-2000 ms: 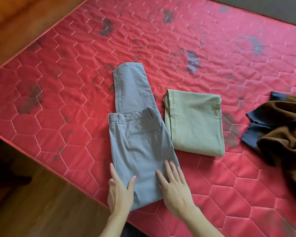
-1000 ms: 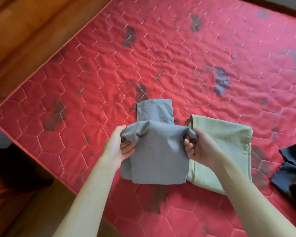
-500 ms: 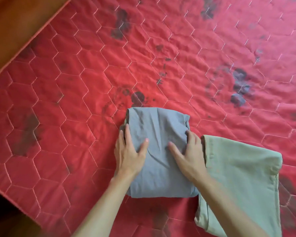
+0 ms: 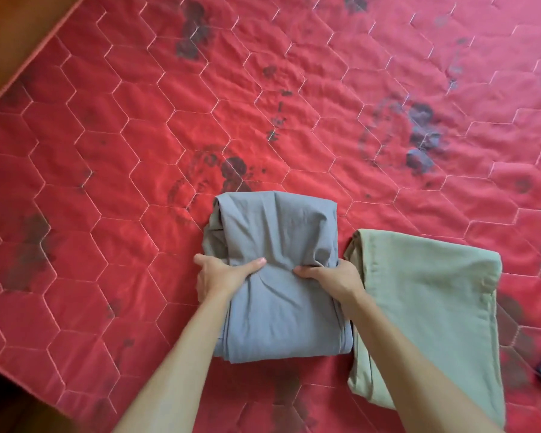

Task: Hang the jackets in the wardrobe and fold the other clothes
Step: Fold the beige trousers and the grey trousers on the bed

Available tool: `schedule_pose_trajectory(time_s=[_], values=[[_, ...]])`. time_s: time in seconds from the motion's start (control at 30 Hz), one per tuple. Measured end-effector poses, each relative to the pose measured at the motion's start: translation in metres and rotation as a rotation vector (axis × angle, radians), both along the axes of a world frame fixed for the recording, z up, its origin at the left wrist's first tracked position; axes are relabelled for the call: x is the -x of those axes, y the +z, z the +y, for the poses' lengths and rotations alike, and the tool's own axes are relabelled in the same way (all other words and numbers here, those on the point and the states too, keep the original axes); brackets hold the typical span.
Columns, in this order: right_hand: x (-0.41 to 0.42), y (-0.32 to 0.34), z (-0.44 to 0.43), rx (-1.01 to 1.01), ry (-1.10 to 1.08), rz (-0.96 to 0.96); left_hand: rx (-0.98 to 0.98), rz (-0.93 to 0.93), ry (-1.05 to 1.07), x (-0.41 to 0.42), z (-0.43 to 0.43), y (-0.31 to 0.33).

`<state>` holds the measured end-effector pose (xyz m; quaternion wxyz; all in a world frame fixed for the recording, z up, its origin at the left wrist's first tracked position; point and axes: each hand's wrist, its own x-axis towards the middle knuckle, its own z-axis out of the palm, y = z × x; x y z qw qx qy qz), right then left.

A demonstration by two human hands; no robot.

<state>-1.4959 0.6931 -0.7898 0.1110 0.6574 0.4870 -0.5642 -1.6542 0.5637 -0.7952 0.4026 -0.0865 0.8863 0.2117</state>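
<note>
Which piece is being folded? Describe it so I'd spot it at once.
On the red quilted mattress, near its front edge, two folded garments lie side by side. The one gripped by the left hand and right hand is the grey bundle, not the pale green garment to its right.

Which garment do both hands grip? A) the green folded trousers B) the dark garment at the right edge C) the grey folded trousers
C: the left hand and right hand each grip a side of the grey folded trousers, thumbs on top.
</note>
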Motion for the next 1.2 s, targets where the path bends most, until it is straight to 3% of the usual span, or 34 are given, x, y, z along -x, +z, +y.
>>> schedule_pose_trajectory(time_s=[0.17, 0.3, 0.53, 0.67, 0.77, 0.9, 0.97, 1.1, 1.2], values=[[-0.037, 0.036, -0.009, 0.319, -0.077, 0.198, -0.238, -0.591, 0.154, 0.002, -0.026, 0.027], [-0.065, 0.073, -0.010, 0.367, -0.130, 0.329, -0.352, -0.722, 0.119, -0.013, -0.015, 0.070], [-0.128, 0.165, 0.041, 0.165, -0.186, 0.487, -0.510, -0.651, -0.105, -0.063, 0.065, 0.168], [-0.183, 0.188, 0.073, 0.060, -0.255, 0.522, -0.572, -0.762, -0.120, -0.113, 0.101, 0.174], [-0.221, 0.150, 0.081, -0.007, -0.247, 0.332, -0.470, -0.753, -0.109, -0.154, 0.108, 0.129], [-0.258, 0.062, 0.050, -0.156, -0.054, -0.197, -0.088, -0.255, -0.362, -0.204, 0.087, 0.055], [-0.267, 0.036, 0.030, -0.194, -0.033, -0.330, 0.015, -0.106, -0.374, -0.223, 0.076, 0.039], [-0.276, 0.016, 0.036, -0.064, -0.169, -0.256, 0.012, -0.084, -0.306, -0.224, 0.075, 0.024], [-0.289, 0.010, 0.052, 0.068, -0.266, -0.113, -0.112, -0.272, -0.219, -0.219, 0.077, 0.020]])
